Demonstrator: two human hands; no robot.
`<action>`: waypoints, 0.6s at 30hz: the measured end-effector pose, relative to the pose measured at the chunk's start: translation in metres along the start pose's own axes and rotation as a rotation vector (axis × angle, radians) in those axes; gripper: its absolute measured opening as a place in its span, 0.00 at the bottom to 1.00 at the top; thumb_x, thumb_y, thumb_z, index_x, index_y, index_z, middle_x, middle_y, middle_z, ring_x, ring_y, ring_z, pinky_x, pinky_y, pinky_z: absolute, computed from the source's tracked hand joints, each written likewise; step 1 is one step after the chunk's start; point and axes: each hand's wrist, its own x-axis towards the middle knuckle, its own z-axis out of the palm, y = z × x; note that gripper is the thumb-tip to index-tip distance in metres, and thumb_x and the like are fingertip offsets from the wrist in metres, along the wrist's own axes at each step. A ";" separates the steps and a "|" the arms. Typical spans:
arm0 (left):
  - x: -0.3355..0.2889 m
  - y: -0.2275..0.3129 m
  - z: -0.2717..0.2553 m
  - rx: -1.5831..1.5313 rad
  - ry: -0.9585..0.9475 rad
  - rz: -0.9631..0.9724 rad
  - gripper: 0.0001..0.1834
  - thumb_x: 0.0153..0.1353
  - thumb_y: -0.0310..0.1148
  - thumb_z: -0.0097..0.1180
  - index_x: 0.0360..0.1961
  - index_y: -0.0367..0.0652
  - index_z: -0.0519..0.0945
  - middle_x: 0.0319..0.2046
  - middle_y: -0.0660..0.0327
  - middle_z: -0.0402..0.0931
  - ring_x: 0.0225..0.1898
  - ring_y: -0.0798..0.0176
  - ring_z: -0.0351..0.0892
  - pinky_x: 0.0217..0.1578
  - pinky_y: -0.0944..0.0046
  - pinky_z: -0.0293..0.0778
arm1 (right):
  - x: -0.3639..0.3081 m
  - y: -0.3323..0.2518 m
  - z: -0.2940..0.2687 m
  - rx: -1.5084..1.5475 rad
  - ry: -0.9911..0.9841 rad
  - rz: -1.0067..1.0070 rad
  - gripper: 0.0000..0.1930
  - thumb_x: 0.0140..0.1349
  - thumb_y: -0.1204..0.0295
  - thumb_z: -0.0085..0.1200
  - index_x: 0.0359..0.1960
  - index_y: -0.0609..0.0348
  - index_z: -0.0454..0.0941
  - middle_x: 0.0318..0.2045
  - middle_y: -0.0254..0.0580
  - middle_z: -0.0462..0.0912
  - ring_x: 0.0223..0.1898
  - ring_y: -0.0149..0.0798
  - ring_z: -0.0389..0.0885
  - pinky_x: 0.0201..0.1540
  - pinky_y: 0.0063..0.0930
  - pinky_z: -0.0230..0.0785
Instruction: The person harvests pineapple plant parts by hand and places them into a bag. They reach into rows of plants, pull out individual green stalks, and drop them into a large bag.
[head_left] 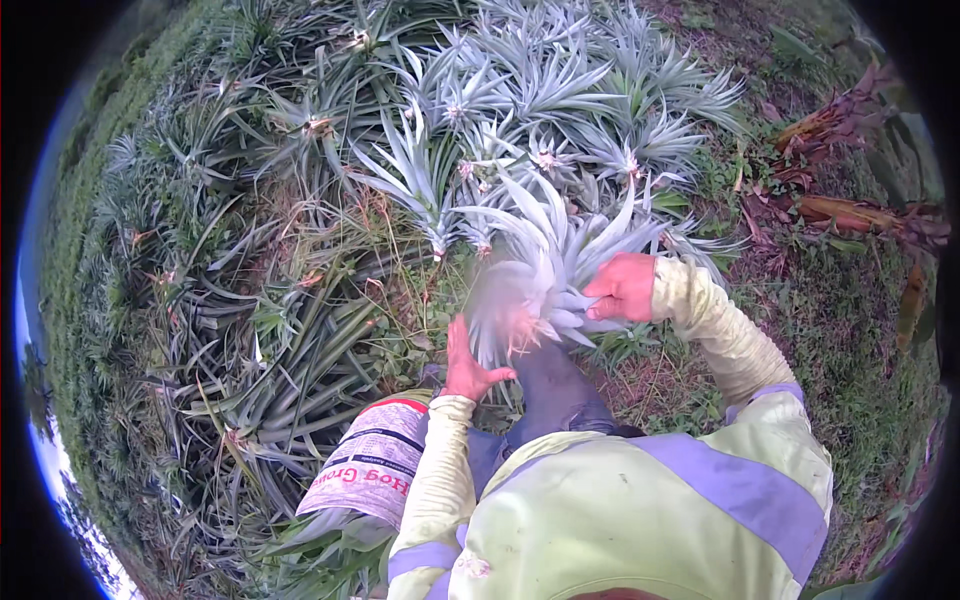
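Observation:
A pale grey-green pineapple sucker (550,245) stands in front of my legs, its leaves fanned upward and its reddish base (522,325) low near my knee. My right hand (622,288) is closed at the right side of its leaves and appears to grip some of them; the fingertips are partly hidden. At the left of the base, my left hand (470,365) is open, thumb and fingers apart, with nothing in it. A blurred patch covers part of the lower leaves.
Many cut pineapple suckers (540,85) lie heaped beyond my hands. A printed white sack (368,462) with a red edge is beside my left leg, with green leaves below it. Darker pineapple plants (300,370) spread left. Dry reddish-brown stalks (840,212) stand at right over low weeds.

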 end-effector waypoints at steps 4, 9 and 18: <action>0.024 0.087 -0.088 -0.279 0.121 0.210 0.60 0.37 0.50 0.73 0.65 0.30 0.53 0.62 0.43 0.58 0.62 0.45 0.59 0.63 0.51 0.55 | 0.006 -0.110 -0.033 0.049 0.495 -0.664 0.13 0.57 0.59 0.58 0.32 0.56 0.78 0.38 0.37 0.72 0.47 0.42 0.69 0.50 0.33 0.62; -0.021 0.135 -0.159 -1.081 0.290 0.125 0.46 0.45 0.41 0.69 0.63 0.37 0.59 0.58 0.50 0.64 0.57 0.50 0.68 0.59 0.54 0.65 | 0.060 -0.214 -0.057 0.268 0.508 -0.862 0.20 0.62 0.60 0.53 0.49 0.61 0.71 0.47 0.40 0.73 0.49 0.35 0.70 0.53 0.28 0.63; -0.115 0.132 -0.208 -1.759 1.039 0.763 0.27 0.54 0.32 0.57 0.56 0.42 0.69 0.49 0.54 0.75 0.52 0.54 0.74 0.57 0.54 0.68 | 0.106 -0.226 -0.003 -0.338 0.447 -1.025 0.57 0.40 0.45 0.66 0.68 0.59 0.49 0.65 0.56 0.56 0.65 0.58 0.57 0.63 0.48 0.52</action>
